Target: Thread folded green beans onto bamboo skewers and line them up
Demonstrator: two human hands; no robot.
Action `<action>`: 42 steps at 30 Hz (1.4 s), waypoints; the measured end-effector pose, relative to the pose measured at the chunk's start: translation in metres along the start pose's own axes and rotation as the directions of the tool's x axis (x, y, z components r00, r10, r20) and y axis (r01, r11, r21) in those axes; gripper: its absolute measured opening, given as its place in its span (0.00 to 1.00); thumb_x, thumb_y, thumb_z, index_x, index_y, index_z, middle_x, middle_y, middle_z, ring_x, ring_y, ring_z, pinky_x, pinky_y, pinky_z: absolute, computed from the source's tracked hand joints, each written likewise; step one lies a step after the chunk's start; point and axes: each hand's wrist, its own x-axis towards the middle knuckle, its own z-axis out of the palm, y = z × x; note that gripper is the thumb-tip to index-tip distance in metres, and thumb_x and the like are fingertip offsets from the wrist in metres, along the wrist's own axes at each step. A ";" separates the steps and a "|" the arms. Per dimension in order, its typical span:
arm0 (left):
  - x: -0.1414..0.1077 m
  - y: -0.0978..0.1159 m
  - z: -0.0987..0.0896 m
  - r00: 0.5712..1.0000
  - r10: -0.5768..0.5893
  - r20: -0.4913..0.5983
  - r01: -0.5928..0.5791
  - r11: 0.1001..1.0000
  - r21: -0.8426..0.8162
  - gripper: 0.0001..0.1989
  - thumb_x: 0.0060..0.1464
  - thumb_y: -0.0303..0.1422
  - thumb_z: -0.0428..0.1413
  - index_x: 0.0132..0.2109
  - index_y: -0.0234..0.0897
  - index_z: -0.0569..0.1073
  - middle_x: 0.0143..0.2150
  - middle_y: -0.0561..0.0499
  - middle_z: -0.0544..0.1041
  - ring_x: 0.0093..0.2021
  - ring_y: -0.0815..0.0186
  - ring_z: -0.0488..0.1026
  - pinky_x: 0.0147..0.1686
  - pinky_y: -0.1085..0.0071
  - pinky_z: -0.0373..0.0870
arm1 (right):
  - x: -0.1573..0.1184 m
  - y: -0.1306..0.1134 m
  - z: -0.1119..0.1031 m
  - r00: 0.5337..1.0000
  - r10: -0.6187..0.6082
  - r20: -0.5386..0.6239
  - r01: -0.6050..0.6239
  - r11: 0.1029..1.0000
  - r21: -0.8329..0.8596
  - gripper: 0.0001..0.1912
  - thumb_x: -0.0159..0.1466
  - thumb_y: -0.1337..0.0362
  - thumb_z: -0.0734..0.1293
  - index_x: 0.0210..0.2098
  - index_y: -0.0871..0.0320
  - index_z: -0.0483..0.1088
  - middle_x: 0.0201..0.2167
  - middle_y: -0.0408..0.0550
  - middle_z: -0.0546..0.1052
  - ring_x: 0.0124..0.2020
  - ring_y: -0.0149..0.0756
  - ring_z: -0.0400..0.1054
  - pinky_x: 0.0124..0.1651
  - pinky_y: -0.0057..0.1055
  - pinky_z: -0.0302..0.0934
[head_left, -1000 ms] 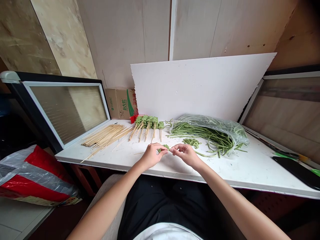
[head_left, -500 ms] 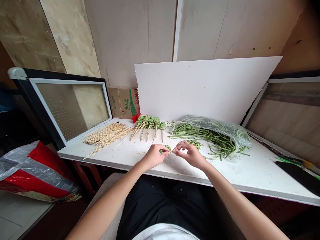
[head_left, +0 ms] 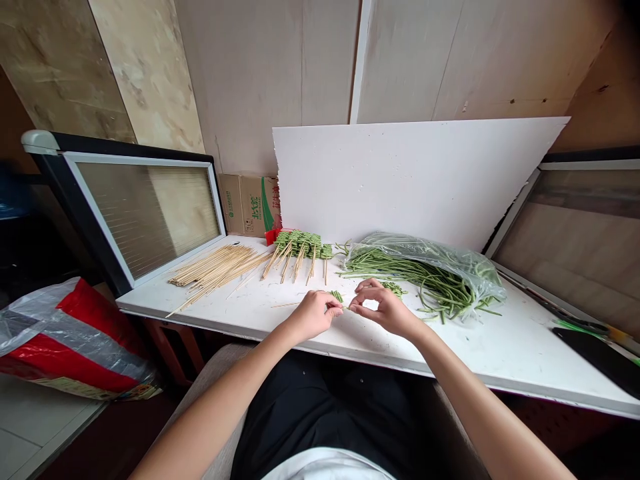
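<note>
Near the table's front edge, my left hand [head_left: 316, 315] is closed round short green bean pieces [head_left: 337, 295], whose ends stick out past the fingers. Close beside it on the right, my right hand [head_left: 379, 308] pinches a thin bit of green at thumb and fingertips, almost touching the left fingertips. A small heap of cut beans [head_left: 395, 289] lies just behind my right hand. Further back are stacked bean skewers [head_left: 303, 244], with their sticks pointing forward. Loose wooden skewers [head_left: 220, 268] lie in a pile to the left.
Long green beans [head_left: 400, 265] spill from a clear plastic bag [head_left: 480, 270] at the right. A white board [head_left: 415, 180] stands behind, beside a cardboard box [head_left: 245, 203]. A black flat object [head_left: 600, 353] lies at the far right of the white table [head_left: 450, 353].
Both hands have shifted only slightly, with a little more space between the fingers. The whole view has moved a little to the right and down.
</note>
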 end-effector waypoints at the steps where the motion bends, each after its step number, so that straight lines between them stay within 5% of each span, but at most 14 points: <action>1: 0.000 -0.001 0.001 1.000 0.002 -0.003 -0.002 1.000 0.002 0.07 0.60 0.30 0.62 0.40 0.37 0.86 0.41 0.45 0.86 0.41 0.58 0.81 0.44 0.67 0.75 | 0.000 0.000 0.000 1.000 0.008 0.007 -0.008 1.000 0.006 0.15 0.70 0.48 0.70 0.38 0.51 0.83 0.37 0.53 0.81 0.56 0.50 0.67 0.58 0.45 0.64; 5: 0.001 -0.010 -0.001 1.000 -0.014 -0.008 0.014 1.000 0.026 0.06 0.58 0.27 0.62 0.37 0.37 0.85 0.39 0.44 0.86 0.41 0.57 0.82 0.46 0.65 0.76 | -0.001 0.007 -0.014 0.999 0.033 -0.032 -0.033 0.999 -0.005 0.19 0.68 0.44 0.70 0.36 0.52 0.83 0.39 0.55 0.81 0.55 0.51 0.70 0.57 0.45 0.66; 12: 0.009 -0.014 -0.008 0.991 -0.132 -0.038 0.120 0.969 -0.218 0.06 0.59 0.32 0.64 0.40 0.35 0.85 0.39 0.44 0.86 0.42 0.57 0.83 0.44 0.65 0.78 | -0.015 0.040 -0.069 0.907 0.141 -0.398 -0.229 0.956 -0.183 0.25 0.65 0.38 0.69 0.39 0.53 0.84 0.40 0.55 0.83 0.47 0.52 0.74 0.43 0.41 0.68; 17: 0.011 -0.020 0.000 0.981 -0.152 -0.120 0.123 0.969 -0.215 0.08 0.57 0.35 0.66 0.40 0.35 0.85 0.41 0.42 0.86 0.42 0.56 0.82 0.46 0.63 0.78 | -0.023 0.080 -0.084 0.855 0.268 -0.444 -0.419 0.861 -0.288 0.20 0.65 0.45 0.70 0.38 0.55 0.84 0.39 0.55 0.85 0.43 0.52 0.78 0.44 0.41 0.69; 25: 0.013 -0.044 0.004 0.979 -0.185 -0.089 0.158 0.954 -0.255 0.13 0.57 0.41 0.66 0.41 0.34 0.86 0.40 0.41 0.87 0.41 0.56 0.83 0.44 0.63 0.78 | -0.005 0.146 -0.102 0.708 0.608 -0.358 -0.702 0.660 -0.267 0.11 0.61 0.61 0.74 0.39 0.62 0.86 0.35 0.57 0.86 0.31 0.45 0.78 0.36 0.33 0.66; 35: 0.012 -0.041 0.003 0.977 -0.212 -0.035 0.193 0.937 -0.291 0.19 0.55 0.46 0.66 0.43 0.33 0.84 0.41 0.40 0.86 0.43 0.55 0.83 0.47 0.60 0.78 | 0.011 0.157 -0.093 0.751 0.622 -0.220 -0.660 0.714 -0.235 0.08 0.57 0.65 0.77 0.36 0.60 0.86 0.39 0.58 0.86 0.38 0.48 0.79 0.38 0.33 0.69; 39: 0.015 -0.038 0.007 0.974 -0.228 -0.004 0.204 0.881 -0.426 0.23 0.54 0.49 0.67 0.42 0.31 0.82 0.40 0.38 0.86 0.44 0.54 0.83 0.49 0.59 0.78 | 0.004 0.128 -0.085 0.791 0.530 -0.305 -0.599 0.773 -0.210 0.12 0.63 0.59 0.74 0.40 0.61 0.85 0.42 0.59 0.85 0.41 0.50 0.79 0.40 0.35 0.68; 42: 0.022 -0.033 0.013 0.959 -0.283 -0.011 0.240 0.834 -0.497 0.25 0.51 0.50 0.69 0.43 0.31 0.82 0.43 0.38 0.86 0.46 0.54 0.83 0.50 0.59 0.77 | 0.002 0.089 -0.067 0.866 0.439 -0.239 -0.456 0.890 -0.019 0.20 0.65 0.47 0.73 0.40 0.57 0.85 0.44 0.56 0.85 0.41 0.49 0.79 0.41 0.37 0.69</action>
